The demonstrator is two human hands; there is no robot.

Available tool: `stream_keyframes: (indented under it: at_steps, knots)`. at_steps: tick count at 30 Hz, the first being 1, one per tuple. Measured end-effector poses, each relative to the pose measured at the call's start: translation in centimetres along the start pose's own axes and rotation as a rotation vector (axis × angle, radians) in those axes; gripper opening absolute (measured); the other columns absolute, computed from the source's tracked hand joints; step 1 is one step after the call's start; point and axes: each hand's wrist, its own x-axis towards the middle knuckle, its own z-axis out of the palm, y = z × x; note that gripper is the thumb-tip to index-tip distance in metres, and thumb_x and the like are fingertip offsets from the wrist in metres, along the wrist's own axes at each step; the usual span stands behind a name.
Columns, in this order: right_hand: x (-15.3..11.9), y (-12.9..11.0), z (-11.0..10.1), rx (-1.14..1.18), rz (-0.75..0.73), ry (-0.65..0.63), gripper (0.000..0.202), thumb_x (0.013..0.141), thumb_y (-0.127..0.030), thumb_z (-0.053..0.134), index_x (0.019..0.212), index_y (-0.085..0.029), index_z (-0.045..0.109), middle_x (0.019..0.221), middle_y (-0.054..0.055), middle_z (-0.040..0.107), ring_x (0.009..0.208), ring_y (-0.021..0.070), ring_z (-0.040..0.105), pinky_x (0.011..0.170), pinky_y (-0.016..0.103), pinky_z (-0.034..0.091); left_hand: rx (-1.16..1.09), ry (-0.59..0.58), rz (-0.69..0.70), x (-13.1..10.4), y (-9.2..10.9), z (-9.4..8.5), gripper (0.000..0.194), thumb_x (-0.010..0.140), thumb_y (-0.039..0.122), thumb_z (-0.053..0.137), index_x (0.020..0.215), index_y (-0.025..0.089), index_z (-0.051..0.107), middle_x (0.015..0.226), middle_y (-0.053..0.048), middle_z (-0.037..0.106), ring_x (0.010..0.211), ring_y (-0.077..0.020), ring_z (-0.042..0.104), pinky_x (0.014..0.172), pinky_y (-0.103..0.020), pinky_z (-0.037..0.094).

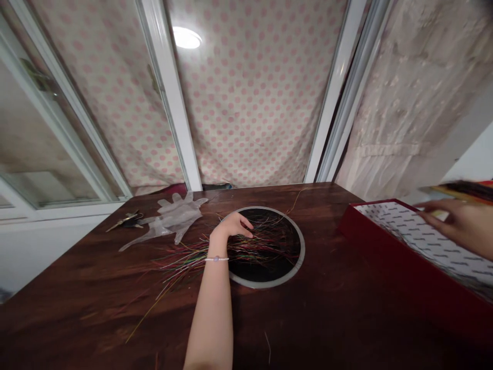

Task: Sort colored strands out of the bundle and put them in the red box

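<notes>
My left hand, with a beaded bracelet at the wrist, is over a round black mat with a pale rim. Its thumb and fingers are curved and apart, touching or just above a loose spread of thin coloured wires; nothing shows between the fingertips. The wires stick out past the mat's left edge onto the table. At the far right my right hand is blurred, over the edge of a red box lined with patterned white paper. Whether it holds anything is unclear.
Crumpled clear plastic gloves and a bunch of keys lie at the back left of the dark wooden table. A single thin strand lies near the front. Behind the table stand white window frames and a dotted curtain.
</notes>
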Motion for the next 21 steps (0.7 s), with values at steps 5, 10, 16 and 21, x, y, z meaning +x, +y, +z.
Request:
stream_keyframes:
  at_steps: [5,10,16,21]
  knots:
    - [-0.6,-12.4,-4.9,0.371,-0.183,0.088,0.04,0.082,-0.061,0.047,0.094,-0.028,0.067,0.089,0.006,0.068,0.062,0.0142,0.06,0.052,0.027,0.045,0.041,-0.04,-0.068,-1.1,0.3,-1.2,0.024,0.086,0.028,0.059,0.104,0.012,0.061,0.106,-0.006,0.063,0.094,-0.0212,0.062,0.082,-0.04,0.051]
    - [-0.5,-23.8,1.8,0.659,-0.422,-0.317,0.017,0.083,-0.024,0.057,0.094,-0.025,0.07,0.092,0.002,0.067,0.07,0.0123,0.062,0.064,0.023,0.047,0.077,-0.066,-0.221,-2.1,0.0,-2.0,0.025,0.087,0.029,0.057,0.106,0.013,0.06,0.108,-0.007,0.061,0.093,-0.021,0.061,0.079,-0.039,0.052]
    - [2.5,-31.0,11.7,0.647,-0.442,-0.366,0.017,0.078,-0.014,0.062,0.094,-0.018,0.069,0.097,0.007,0.066,0.089,0.0182,0.061,0.082,0.032,0.046,0.038,-0.101,-0.358,-2.5,-0.3,-2.0,0.027,0.088,0.029,0.056,0.109,0.013,0.058,0.11,-0.007,0.06,0.092,-0.0207,0.061,0.076,-0.037,0.053]
    - [3.7,-33.5,14.7,0.688,-0.538,-0.411,0.019,0.087,-0.027,0.057,0.099,-0.013,0.061,0.101,0.005,0.063,0.094,0.0169,0.06,0.085,0.039,0.048,-0.017,-0.104,-0.403,-2.4,-0.2,-1.7,0.028,0.088,0.029,0.056,0.111,0.013,0.057,0.112,-0.008,0.06,0.093,-0.0205,0.061,0.077,-0.038,0.053]
